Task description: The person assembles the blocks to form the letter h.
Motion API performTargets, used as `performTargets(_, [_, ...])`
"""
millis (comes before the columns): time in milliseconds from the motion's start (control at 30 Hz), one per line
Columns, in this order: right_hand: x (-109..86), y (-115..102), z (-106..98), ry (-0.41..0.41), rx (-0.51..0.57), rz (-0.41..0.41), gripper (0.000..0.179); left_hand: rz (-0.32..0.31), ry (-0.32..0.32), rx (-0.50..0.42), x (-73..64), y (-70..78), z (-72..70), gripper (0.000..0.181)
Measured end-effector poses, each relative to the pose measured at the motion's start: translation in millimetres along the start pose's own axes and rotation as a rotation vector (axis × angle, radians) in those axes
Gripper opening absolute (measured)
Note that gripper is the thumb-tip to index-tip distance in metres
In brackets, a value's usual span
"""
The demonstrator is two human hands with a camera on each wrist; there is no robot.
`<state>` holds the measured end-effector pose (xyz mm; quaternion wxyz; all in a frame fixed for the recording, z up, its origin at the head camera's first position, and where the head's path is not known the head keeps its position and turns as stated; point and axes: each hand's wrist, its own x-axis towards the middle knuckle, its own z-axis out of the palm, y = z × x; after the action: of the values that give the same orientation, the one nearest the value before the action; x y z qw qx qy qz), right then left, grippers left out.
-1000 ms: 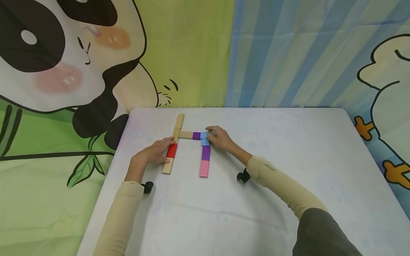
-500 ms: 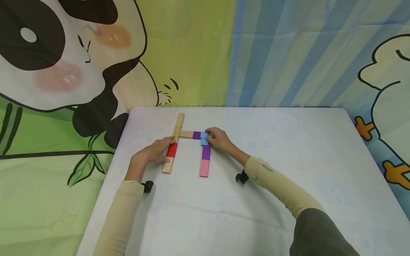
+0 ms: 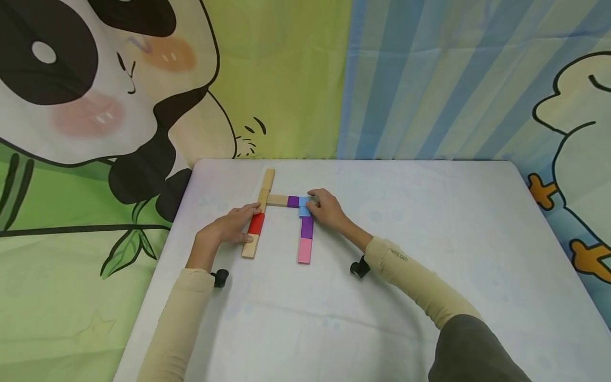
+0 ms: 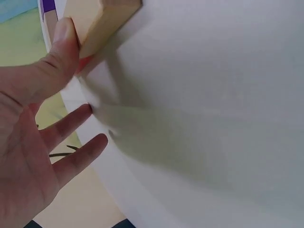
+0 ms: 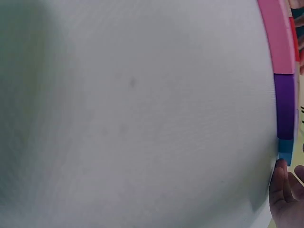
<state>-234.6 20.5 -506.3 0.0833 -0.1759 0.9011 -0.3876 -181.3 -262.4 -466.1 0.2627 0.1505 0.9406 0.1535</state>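
Note:
A row of flat wooden blocks stands on the left: plain wood blocks (image 3: 269, 180) at the far end, a red block (image 3: 256, 224) and a plain wood block (image 3: 250, 248) at the near end. My left hand (image 3: 232, 224) rests along its left side, fingers extended, thumb against the near plain block. A crosspiece of a plain block (image 3: 277, 200), a small purple block (image 3: 293, 201) and a blue block (image 3: 303, 201) runs right from the row. My right hand (image 3: 328, 208) pinches the blue block's right end between thumb and forefinger. Below it lie another blue block (image 3: 304, 212), a purple block (image 3: 307, 227) and a pink block (image 3: 304, 251).
The white tabletop (image 3: 406, 212) reaches well beyond the blocks on the right and in front. Printed cloth (image 3: 286, 79) with a panda and stripes hangs behind its back edge. Small black wrist cameras (image 3: 220, 278) sit on both wrists.
My right hand has shifted only slightly at the blue block, and its forearm has drifted a little left. My left hand stays against the left row.

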Motion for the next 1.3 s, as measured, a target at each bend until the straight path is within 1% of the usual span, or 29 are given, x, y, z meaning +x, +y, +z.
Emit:
performTargets(133, [-7.8, 0, -5, 0.047, 0.039, 0.01, 0.042, -0.044, -0.013, 0.079, -1.2, 7.3, -1.9, 0.086])
performTargets(233, [-14.3, 0, -9, 0.06, 0.043, 0.017, 0.042, -0.053, -0.016, 0.143, -2.6, 10.8, -3.0, 0.083])
performTargets(300, [-17.8, 0, -13, 0.065, 0.032, 0.016, 0.043, -0.043, -0.001, 0.168, -3.7, 11.6, -3.9, 0.08])
performTargets(367, [-20.6, 0, -18, 0.07, 0.021, 0.009, 0.044, -0.036, 0.043, 0.159, -6.0, 11.4, -5.2, 0.076])
performTargets(400, [-22.0, 0, -21, 0.074, 0.019, 0.002, 0.044, -0.033, 0.076, 0.15, -7.2, 11.1, -5.8, 0.073])
performTargets(467, [-24.8, 1, -27, 0.087, -0.001, -0.02, 0.045, -0.031, 0.171, 0.127, -9.0, 10.9, -4.8, 0.069])
performTargets(567, [-29.8, 3, -36, 0.133, -0.044, -0.049, 0.043, -0.042, 0.353, 0.099, -9.9, 12.7, 0.3, 0.063])
performTargets(667, [-36.1, 4, -44, 0.189, -0.113, -0.073, 0.042, -0.081, 0.516, 0.055, -9.3, 18.5, 8.7, 0.064])
performTargets(733, [-40.1, 3, -46, 0.209, -0.173, -0.082, 0.044, -0.118, 0.588, 0.013, -10.7, 23.9, 14.3, 0.068])
performTargets(767, [-41.8, 3, -47, 0.214, -0.209, -0.088, 0.046, -0.138, 0.608, -0.009, -11.5, 26.3, 17.1, 0.071])
performTargets(833, [-44.7, 4, -46, 0.213, -0.291, -0.078, 0.052, -0.177, 0.624, -0.036, -13.1, 30.1, 22.5, 0.079])
performTargets(933, [-48.5, 7, -45, 0.206, -0.42, -0.041, 0.062, -0.222, 0.603, -0.051, -15.0, 34.4, 30.3, 0.088])
performTargets(1000, [-50.9, 9, -43, 0.206, -0.463, -0.013, 0.068, -0.245, 0.588, -0.056, -16.9, 34.9, 35.4, 0.091])
performTargets(1167, [-59.3, 15, -44, 0.215, -0.483, 0.035, 0.078, -0.266, 0.577, -0.063, -20.9, 34.7, 46.8, 0.093])
performTargets(1300, [-65.7, 19, -47, 0.23, -0.497, 0.071, 0.084, -0.263, 0.584, -0.06, -19.0, 35.1, 52.9, 0.093])
